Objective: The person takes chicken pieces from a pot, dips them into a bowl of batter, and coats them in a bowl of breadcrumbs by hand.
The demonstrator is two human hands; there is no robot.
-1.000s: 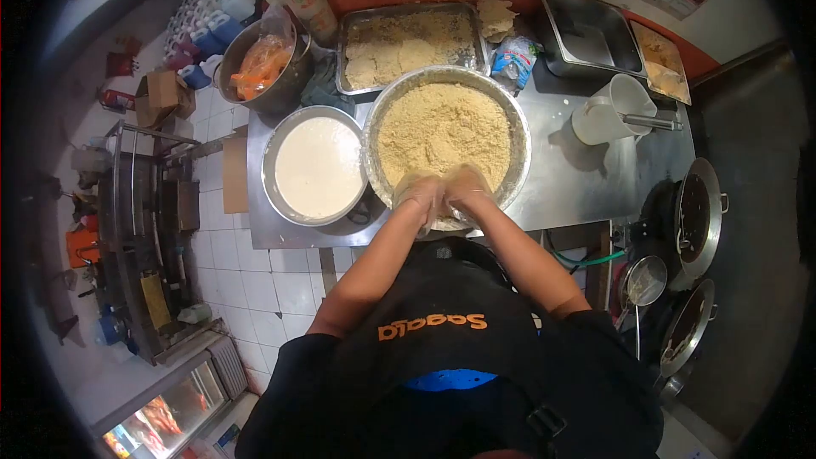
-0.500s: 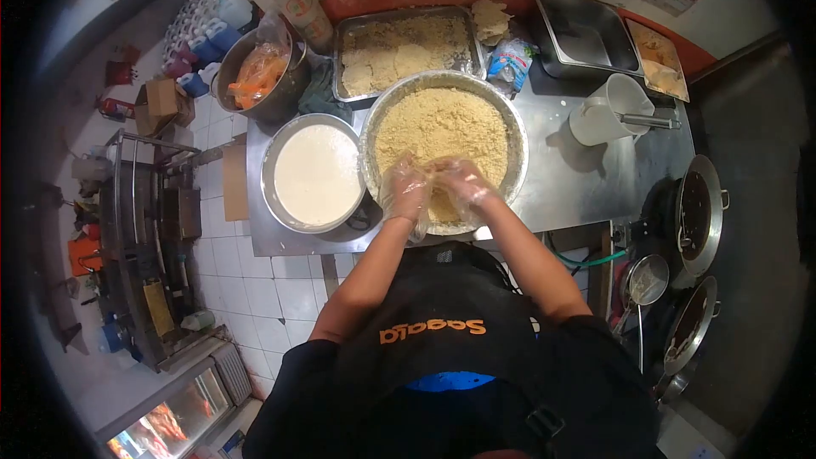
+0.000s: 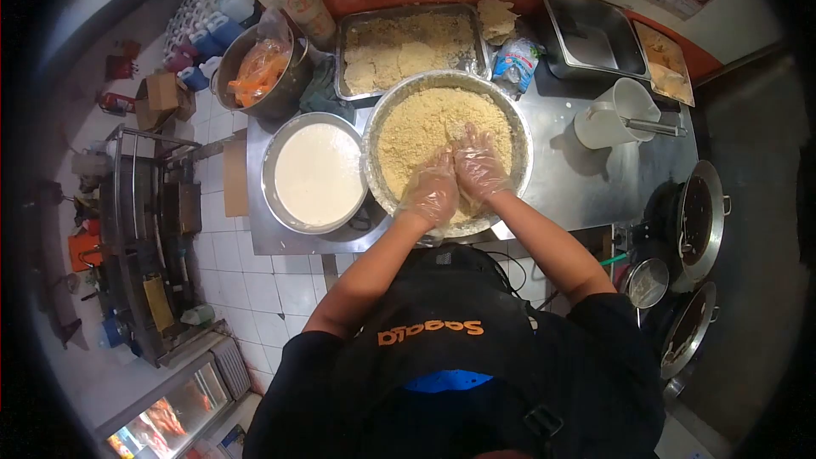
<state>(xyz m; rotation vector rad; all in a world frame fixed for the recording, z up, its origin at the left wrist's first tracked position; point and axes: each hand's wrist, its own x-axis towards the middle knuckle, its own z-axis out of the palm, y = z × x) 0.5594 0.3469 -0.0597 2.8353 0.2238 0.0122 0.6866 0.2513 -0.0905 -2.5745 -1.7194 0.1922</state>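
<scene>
While pressing down – hands: R hand point(image 3: 480, 166) spread flat, L hand point(image 3: 433, 191) cupped, touching, both gloved vs mess; grip beneath can't tell.
Crumbs: crumbs point(image 3: 416, 127) under palms, in crumb bowl point(image 3: 523, 140).
Bowl spot: near table point(image 3: 586, 178) edge, for reach.
Alongside: batter bowl point(image 3: 316, 172) left, tray point(image 3: 408, 47) behind.

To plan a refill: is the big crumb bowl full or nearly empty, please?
Well filled: crumbs cover the big bowl wall to wall, close under its rim; depth hidden.

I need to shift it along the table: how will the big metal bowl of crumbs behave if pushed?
Probably heavy: the metal bowl is wide and nearly full of crumbs. It would likely slide, not tip, on the smooth steel table. Loose crumbs might spill if jolted.
</scene>
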